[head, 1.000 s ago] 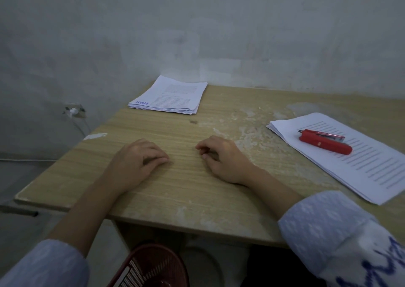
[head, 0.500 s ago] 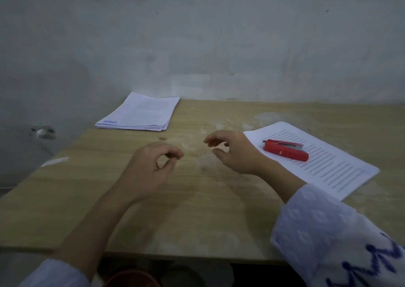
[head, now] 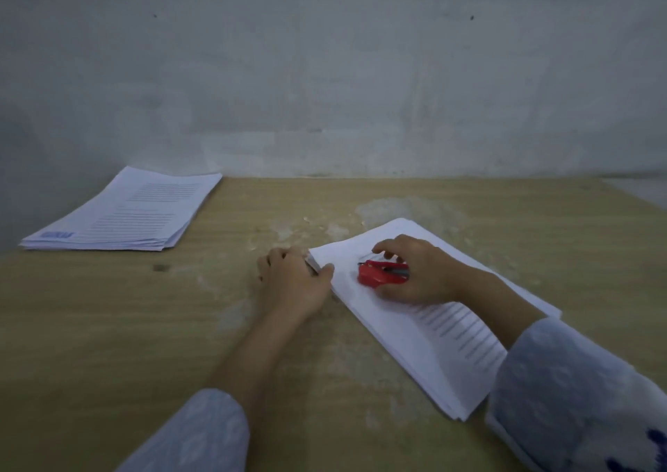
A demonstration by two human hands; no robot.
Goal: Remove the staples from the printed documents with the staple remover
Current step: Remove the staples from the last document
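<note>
I judge task barely begun: right hand (head: 418, 273) closing round staple remover (head: 382, 273), left hand (head: 292, 280) pinching stack (head: 415, 331) corner; no staple pulled yet.

We note a red staple remover (head: 382, 273) on white lined papers (head: 415, 327); second white stack (head: 126, 215), blue mark at one corner. Tan wood-grain table (head: 144, 327). Grey wall (head: 325, 74). Pale blue patterned sleeves (head: 563, 381).
</note>
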